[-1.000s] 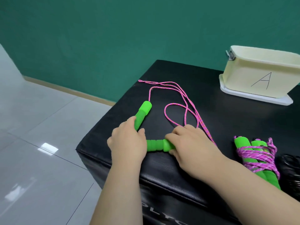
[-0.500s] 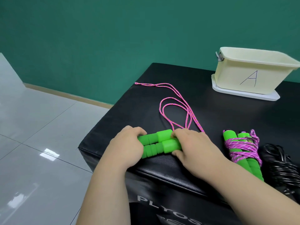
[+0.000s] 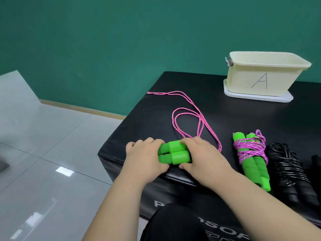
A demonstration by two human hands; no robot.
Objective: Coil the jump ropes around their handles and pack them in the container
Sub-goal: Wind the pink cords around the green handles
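Two green foam handles lie side by side near the front left corner of the black padded table. My left hand grips their left ends and my right hand holds their right ends, fingers curled over them. Their pink rope trails loose in loops toward the back left. A cream container marked "A" stands on a white lid at the back right.
A coiled jump rope with green handles and pink cord lies right of my hands. Beside it sits a coiled black jump rope. The table's left edge drops to a tiled floor.
The two green handles, apart and at an angle a second ago, were brought together side by side. Both hands closed around them, and the rope loops drew nearer.
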